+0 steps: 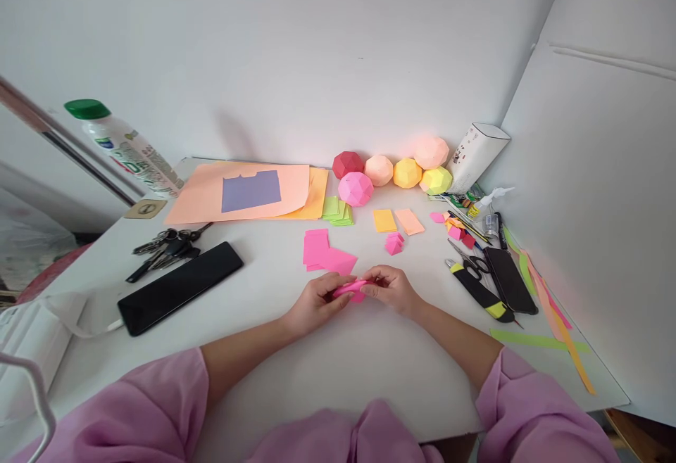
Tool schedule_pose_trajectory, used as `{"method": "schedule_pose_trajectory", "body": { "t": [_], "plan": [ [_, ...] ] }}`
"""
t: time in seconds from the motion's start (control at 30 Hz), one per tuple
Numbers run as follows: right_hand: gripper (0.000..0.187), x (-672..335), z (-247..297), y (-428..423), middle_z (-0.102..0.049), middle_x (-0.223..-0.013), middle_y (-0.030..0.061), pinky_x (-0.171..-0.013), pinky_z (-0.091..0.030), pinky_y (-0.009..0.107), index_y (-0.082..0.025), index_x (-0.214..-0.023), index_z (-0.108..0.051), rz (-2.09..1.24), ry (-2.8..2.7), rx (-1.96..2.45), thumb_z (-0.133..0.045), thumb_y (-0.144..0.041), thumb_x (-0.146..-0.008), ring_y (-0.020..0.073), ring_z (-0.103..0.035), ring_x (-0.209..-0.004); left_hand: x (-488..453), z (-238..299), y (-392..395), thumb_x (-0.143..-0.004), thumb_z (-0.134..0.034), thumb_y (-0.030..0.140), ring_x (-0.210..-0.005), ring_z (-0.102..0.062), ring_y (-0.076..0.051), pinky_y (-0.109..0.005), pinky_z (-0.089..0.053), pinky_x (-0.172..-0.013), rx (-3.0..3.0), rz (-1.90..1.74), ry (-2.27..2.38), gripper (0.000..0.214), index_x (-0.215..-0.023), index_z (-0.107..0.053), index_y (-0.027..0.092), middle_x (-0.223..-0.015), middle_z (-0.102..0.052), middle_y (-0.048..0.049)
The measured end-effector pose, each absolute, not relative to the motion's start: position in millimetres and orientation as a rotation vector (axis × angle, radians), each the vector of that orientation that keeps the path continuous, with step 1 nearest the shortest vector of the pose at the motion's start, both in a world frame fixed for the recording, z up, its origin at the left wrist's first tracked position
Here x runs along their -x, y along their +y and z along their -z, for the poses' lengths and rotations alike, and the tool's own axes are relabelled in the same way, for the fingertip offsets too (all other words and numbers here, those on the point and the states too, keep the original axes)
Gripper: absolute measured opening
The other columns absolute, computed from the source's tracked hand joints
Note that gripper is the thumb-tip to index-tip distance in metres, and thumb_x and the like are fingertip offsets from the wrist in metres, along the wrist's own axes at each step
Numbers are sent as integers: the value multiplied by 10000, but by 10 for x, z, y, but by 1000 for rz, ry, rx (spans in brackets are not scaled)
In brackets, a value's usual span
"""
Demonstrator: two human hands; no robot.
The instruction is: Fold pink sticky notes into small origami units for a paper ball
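Low over the white table, my left hand [320, 300] and my right hand [391, 290] pinch a folded piece of pink paper [355, 290] between them, one at each end. Fingers cover part of it, so its exact fold is hidden. Just beyond my left hand lie pink paper sheets [317, 246], one of them turned at an angle. A small stack of folded pink paper pieces [393, 243] sits past my right hand. Farther back are orange paper squares [385, 221], peach paper squares [410, 222] and green paper squares [338, 211].
Faceted paper balls [408, 172] stand along the wall. To the right lie scissors [469, 259], a box cutter [478, 289], a glue bottle [483, 203] and paper strips [549, 294]. Leftward are a black power bank or phone [180, 287], keys [172, 243], large peach sheets [195, 195] and a bottle [132, 157].
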State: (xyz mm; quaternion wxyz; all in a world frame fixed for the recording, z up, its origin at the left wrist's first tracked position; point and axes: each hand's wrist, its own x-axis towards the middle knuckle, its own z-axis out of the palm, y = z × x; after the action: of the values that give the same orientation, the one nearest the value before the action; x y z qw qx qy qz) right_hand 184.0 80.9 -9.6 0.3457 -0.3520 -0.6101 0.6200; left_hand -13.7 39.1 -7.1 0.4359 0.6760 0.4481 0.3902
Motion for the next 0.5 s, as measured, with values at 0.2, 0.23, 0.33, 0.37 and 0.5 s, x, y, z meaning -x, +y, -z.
{"method": "schedule_pose_trajectory", "body": {
  "t": [0.2,0.23,0.33,0.37,0.5],
  "plan": [
    [168,-1830,12,809,-621,-718,5,-633,-457,263,-166,-769,-676,-1620,-1624,912,-726,-313,-704,124,-562,-666,128,56,383,-852,-499,301,-590,-439,-112,-233,-384,-564,-1773,-924,1068,327,-1091,-665,152,-655,-486,-3],
    [161,-1829,8,812,-619,-714,2,-627,-454,257,-166,-768,-679,-1628,-1620,911,-731,-302,-699,120,-558,-661,129,54,383,-855,-495,302,-589,-435,-111,-231,-383,-563,-1776,-921,1064,329,-1091,-664,147,-654,-489,-3],
    [146,-1826,8,822,-608,-694,-8,-606,-442,243,-167,-759,-682,-1657,-1596,910,-740,-280,-688,109,-543,-640,130,47,383,-864,-485,310,-593,-432,-109,-229,-381,-564,-1777,-905,1056,325,-1079,-666,146,-671,-521,-10],
    [143,-1824,8,824,-604,-687,-9,-600,-438,240,-166,-756,-683,-1665,-1587,912,-741,-277,-686,106,-539,-634,131,45,382,-866,-484,311,-594,-433,-108,-228,-380,-563,-1778,-902,1054,323,-1076,-667,146,-676,-527,-12],
    [135,-1812,-11,825,-607,-683,-7,-593,-425,236,-161,-740,-682,-1700,-1564,919,-739,-272,-687,102,-530,-627,135,50,376,-865,-490,310,-592,-433,-105,-225,-382,-558,-1777,-900,1060,321,-1077,-665,146,-675,-526,-12]
  ]
}}
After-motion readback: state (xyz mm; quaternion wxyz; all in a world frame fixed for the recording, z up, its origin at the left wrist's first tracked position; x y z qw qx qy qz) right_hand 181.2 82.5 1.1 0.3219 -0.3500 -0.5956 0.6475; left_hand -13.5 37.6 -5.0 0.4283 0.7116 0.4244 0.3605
